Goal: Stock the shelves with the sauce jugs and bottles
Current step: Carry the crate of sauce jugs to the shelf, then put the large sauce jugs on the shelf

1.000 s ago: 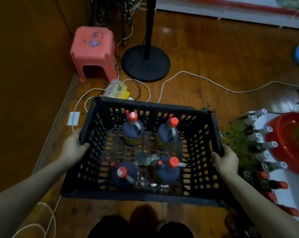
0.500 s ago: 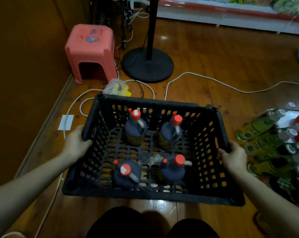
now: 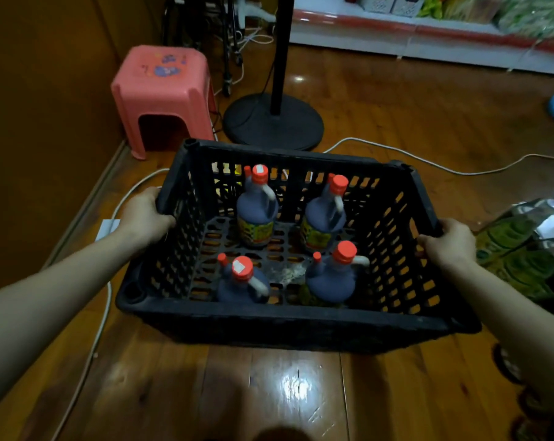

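Crate (image 3: pixel 288 326) is gripped at its side rims by left hand (image 3: pixel 143 216) and right hand (image 3: pixel 449 243) — fingertips hidden | four sauce jugs (image 3: pixel 256 208) upright inside | green bottles (image 3: pixel 520 249) at right — blurred, cut off.

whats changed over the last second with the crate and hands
The crate has been carried forward toward the pink stool and fan base, away from the green bottles. The left hand and right hand still grip its side rims; the four jugs stay upright inside.

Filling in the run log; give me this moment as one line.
crate: four sauce jugs upright inside | left hand: grips its left rim | right hand: grips its right rim
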`<state>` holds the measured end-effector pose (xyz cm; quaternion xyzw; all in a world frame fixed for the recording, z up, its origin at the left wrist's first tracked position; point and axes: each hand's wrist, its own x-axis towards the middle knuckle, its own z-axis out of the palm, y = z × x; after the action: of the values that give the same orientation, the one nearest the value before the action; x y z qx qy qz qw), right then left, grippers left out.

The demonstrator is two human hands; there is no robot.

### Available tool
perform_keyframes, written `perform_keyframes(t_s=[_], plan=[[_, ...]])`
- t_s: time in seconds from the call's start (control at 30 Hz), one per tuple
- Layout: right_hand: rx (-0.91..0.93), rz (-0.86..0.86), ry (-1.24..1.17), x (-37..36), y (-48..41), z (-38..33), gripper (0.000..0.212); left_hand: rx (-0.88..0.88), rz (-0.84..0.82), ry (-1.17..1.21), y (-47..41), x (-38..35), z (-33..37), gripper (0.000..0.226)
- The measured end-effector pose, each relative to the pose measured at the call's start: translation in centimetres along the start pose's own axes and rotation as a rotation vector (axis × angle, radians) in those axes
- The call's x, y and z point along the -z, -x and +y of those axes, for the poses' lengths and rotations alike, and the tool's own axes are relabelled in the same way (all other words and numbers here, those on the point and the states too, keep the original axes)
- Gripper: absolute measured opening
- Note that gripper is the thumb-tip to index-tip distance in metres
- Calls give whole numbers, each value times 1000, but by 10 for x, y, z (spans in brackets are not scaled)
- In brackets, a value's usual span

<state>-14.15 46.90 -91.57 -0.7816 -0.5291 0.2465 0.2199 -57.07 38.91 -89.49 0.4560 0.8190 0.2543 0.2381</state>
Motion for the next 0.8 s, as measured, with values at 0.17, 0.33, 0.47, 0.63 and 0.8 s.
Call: perform_keyframes(t_s=[0.17, 0.33, 0.47, 0.63, 0.8], plan=[[-5, -32, -5, 1, -2, -1, 25, -25, 31, -71, -4, -5, -1, 44], [199, 61, 144, 11, 31, -20, 45, -448, 103, -177, 24, 1, 4, 52], [569, -239, 104, 2, 71, -33, 56, -659, -365, -141, 52, 1, 13, 81], [496, -666, 85, -36, 70, -30, 63, -618, -629, -246, 48, -28, 11, 81], [528, -614, -22, -50, 64, -33, 38, -644, -668, -187, 36, -46, 16, 48]])
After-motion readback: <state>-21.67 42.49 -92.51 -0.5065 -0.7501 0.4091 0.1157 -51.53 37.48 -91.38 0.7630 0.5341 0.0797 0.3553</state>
